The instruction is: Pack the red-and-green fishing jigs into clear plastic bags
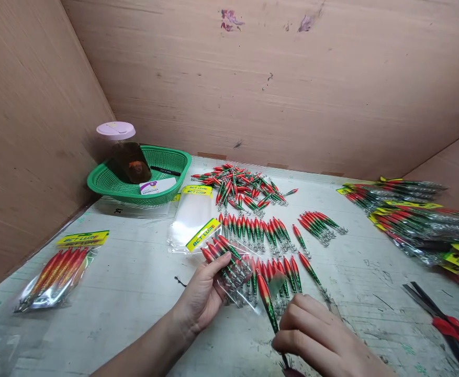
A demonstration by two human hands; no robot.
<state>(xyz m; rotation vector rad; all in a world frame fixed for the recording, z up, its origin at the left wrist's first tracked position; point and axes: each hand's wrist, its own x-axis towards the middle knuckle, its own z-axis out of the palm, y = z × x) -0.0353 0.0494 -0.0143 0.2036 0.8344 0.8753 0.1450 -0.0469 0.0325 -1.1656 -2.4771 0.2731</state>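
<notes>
My left hand (205,290) is closed round a clear bag with a yellow "BCT LURE" header (202,234), several red and green lures showing in it. Pinched near its hooked end by my right hand (315,335) is a single red and green lure (267,303), its red tip pointing up and away, right of the bag. Beyond my hands, loose lures lie in two rows (258,230) with a heap (241,188) behind them. A stack of header bags (192,212) lies behind my left hand.
A green basket (146,198) at the back left holds a pink-lidded container (129,157), a pen and a card. One filled bag (62,272) lies left. Filled bags (421,225) and red-handled scissors (445,324) are at right. Wooden walls (272,94) enclose the table.
</notes>
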